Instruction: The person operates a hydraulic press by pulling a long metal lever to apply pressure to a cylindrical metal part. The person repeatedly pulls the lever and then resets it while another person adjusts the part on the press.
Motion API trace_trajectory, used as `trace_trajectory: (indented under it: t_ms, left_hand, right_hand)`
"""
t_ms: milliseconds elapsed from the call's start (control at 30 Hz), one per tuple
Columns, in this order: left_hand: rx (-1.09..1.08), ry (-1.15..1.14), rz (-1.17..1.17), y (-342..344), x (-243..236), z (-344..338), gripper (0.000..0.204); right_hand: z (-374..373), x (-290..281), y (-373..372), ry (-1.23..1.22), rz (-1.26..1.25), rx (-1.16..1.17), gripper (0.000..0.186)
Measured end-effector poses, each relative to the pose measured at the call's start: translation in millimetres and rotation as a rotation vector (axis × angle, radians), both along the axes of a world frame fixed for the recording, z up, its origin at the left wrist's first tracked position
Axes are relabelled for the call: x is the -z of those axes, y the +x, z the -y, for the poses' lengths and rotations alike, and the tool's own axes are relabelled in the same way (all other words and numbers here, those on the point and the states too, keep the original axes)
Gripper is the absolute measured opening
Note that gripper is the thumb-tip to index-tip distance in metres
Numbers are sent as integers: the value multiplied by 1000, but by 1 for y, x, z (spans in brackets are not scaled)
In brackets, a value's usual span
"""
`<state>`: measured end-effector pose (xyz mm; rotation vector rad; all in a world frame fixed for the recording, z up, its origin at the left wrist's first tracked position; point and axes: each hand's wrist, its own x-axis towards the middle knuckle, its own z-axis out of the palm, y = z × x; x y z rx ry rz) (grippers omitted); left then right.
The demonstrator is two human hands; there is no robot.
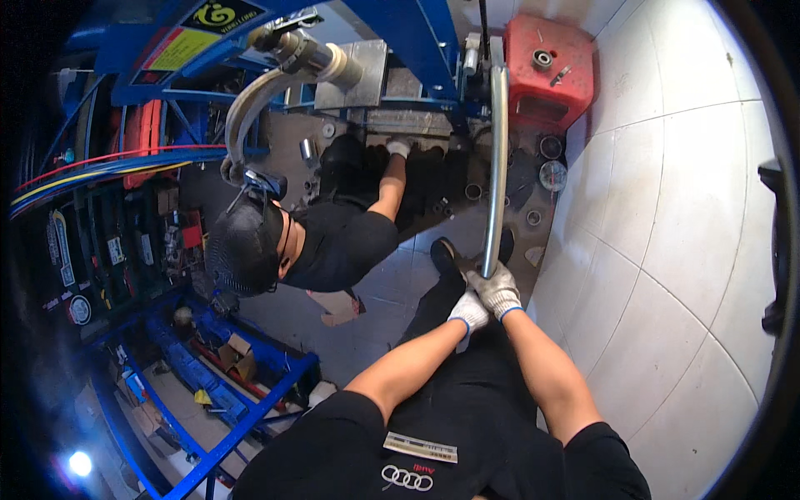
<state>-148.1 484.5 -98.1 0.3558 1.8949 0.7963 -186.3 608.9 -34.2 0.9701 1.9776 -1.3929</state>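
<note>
A long silvery metal pipe [497, 167] stretches away from me toward the side of a blue press frame [433, 50]. My right hand [498, 292], in a whitish work glove with a blue cuff, is wrapped round the pipe's near end. Close against it, my left hand [470, 311] in a similar glove is closed at the same end, its fingers partly hidden by the right hand. A co-worker in a dark cap [242, 250] crouches to my left, and that person's gloved hand [398, 148] reaches low under the press.
A red plastic container [550, 71] with a metal ring on top stands at the far right beside a white tiled wall [658, 200]. Small metal rings [533, 218] lie on the floor. A blue metal rack [225, 442] with parts and boxes is at the lower left.
</note>
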Motion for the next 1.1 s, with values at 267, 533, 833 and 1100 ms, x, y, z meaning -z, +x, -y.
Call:
trace_trajectory:
  t_ms: [267, 533, 833, 1100]
  left_hand:
    - [-587, 465, 1233, -82, -273, 5, 29]
    - [-480, 256, 962, -59, -234, 4, 29]
    - [14, -105, 406, -33, -64, -3, 26]
    - [-627, 926, 1684, -92, -328, 6, 32]
  right_hand:
    - [-44, -204, -31, -719, -121, 158, 59]
    - [-30, -160, -14, -808, -24, 238, 39]
    - [-23, -48, -13, -259, 408, -201, 68]
    - [-53, -234, -23, -1100, -222, 98, 61]
